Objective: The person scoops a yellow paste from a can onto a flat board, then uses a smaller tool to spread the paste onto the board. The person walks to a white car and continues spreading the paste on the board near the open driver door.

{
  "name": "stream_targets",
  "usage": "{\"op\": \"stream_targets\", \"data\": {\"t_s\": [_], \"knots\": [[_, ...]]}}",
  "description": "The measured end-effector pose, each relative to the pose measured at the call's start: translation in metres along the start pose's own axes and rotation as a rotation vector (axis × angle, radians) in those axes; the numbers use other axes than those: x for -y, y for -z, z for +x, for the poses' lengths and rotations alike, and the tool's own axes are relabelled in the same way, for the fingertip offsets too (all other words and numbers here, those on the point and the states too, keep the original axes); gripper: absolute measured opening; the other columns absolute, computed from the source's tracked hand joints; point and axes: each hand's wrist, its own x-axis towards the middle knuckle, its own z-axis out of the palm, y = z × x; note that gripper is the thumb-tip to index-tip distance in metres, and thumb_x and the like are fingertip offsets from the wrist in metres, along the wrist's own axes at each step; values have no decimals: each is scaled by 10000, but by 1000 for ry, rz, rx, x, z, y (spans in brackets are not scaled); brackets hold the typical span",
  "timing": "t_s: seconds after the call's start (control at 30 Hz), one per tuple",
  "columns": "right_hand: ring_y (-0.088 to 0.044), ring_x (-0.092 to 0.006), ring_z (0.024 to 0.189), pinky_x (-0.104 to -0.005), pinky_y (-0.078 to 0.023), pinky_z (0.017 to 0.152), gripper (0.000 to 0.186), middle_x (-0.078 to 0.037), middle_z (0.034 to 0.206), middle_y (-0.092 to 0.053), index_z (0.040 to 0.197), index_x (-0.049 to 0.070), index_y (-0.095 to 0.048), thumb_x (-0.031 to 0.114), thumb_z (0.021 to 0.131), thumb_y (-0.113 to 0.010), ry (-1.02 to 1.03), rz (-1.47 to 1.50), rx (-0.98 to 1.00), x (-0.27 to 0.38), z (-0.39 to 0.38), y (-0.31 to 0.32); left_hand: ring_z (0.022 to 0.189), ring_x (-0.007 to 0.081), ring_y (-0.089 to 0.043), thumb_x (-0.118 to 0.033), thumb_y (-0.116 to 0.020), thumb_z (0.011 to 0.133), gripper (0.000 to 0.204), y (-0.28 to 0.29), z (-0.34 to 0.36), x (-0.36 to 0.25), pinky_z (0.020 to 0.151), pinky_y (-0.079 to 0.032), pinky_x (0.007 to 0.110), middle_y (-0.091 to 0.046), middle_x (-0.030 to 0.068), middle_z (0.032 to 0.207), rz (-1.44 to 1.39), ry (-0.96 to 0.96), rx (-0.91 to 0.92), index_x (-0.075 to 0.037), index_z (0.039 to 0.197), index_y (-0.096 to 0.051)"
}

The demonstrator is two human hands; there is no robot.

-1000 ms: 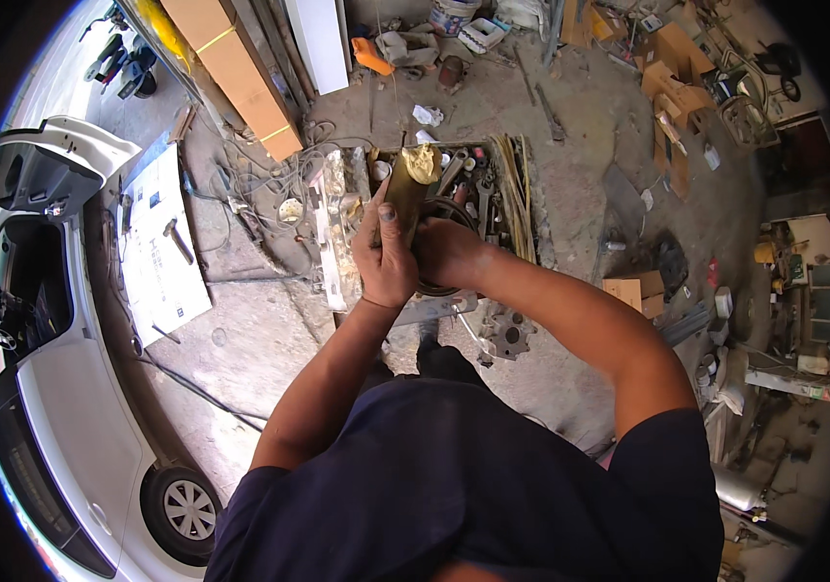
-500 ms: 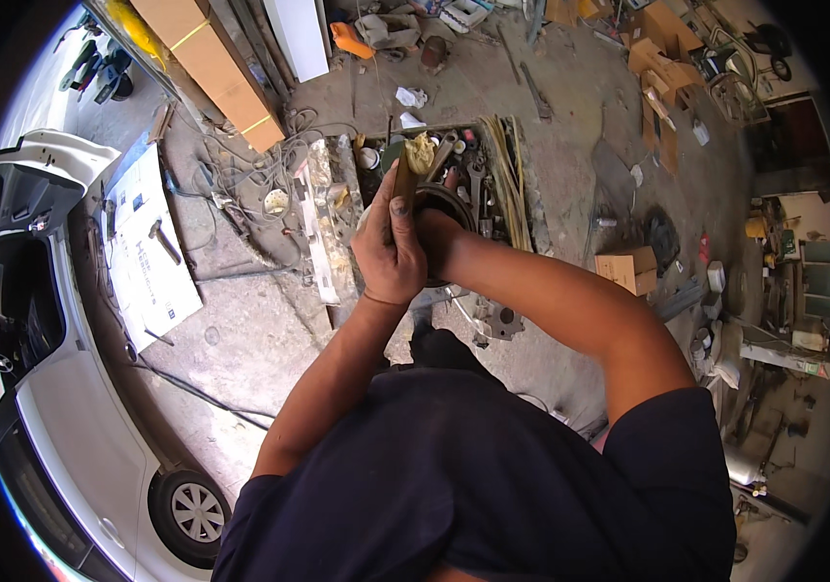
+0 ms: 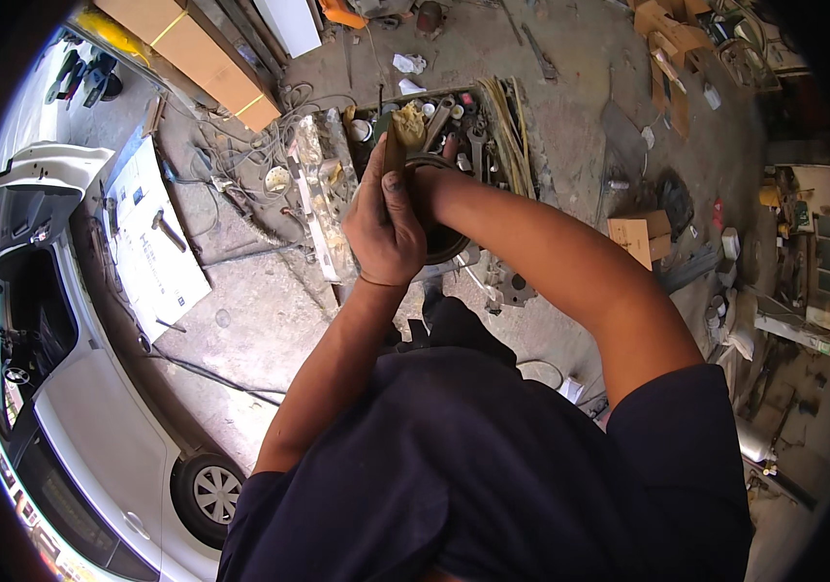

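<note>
A dark, round, drum-like metal part [image 3: 450,248] with a wide rim is held up in front of my chest. My left hand [image 3: 384,228] grips its left side, fingers stretched up along a brown edge and thumb bent over it. My right hand [image 3: 427,191] reaches into the round opening; its fingers are hidden inside, so what they touch does not show. Just beyond my hands, a tool tray [image 3: 357,160] on the floor holds a crumpled yellowish cloth [image 3: 409,126], wrenches [image 3: 478,145] and a bundle of thin rods [image 3: 507,126].
At the left stands a white car [image 3: 105,427] with a door open. A hammer [image 3: 169,231] lies on a white printed sheet [image 3: 148,276]. Cables [image 3: 270,145] tangle near a long cardboard box [image 3: 197,58]. A small cardboard box [image 3: 630,239] sits to the right, and a metal block [image 3: 313,194] borders the tray.
The view has tilted and shifted a little, so the surroundings sit differently. My hands and the round part are slightly higher in the picture; the left hand keeps its grip.
</note>
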Motion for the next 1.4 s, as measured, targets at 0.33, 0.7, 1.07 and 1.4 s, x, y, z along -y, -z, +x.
{"op": "stream_targets", "data": {"t_s": [0.33, 0.7, 1.07, 1.4], "knots": [[-640, -328, 1329, -465, -467, 1148, 449, -217, 1456, -666, 1432, 17, -654, 200, 1031, -572, -105, 398, 82, -15, 11, -8, 1133, 275, -775, -261, -484, 1199, 474, -4, -6, 6, 960, -601, 367, -779, 232, 1274, -44, 50, -7, 77, 1509, -604], [-681, -327, 1254, -455, -505, 1098, 413, -231, 1394, -696, 1385, -7, -680, 150, 1013, -587, -103, 1013, 248, -24, -3, -12, 1112, 242, -751, -337, -449, 1216, 552, -5, -6, -2, 988, -585, 362, -772, 212, 1235, 3, 37, -39, 118, 1501, -573], [-722, -326, 1178, -444, -543, 1048, 379, -245, 1332, -727, 1337, -31, -706, 100, 996, -603, -311, 1792, 207, -8, -13, -38, 1139, 276, -767, -304, -456, 1211, 534, -4, -9, -3, 1020, -582, 370, -768, 243, 1257, -34, 79, -39, 133, 1495, -572], [-760, -325, 1110, -434, -577, 1002, 350, -257, 1275, -754, 1293, -52, -729, 54, 980, -617, -608, 2059, -57, 16, -32, -52, 1184, 283, -752, -312, -447, 1212, 537, -1, -4, -13, 1039, -575, 386, -764, 233, 1290, -6, 49, -29, 131, 1484, -583]]}}
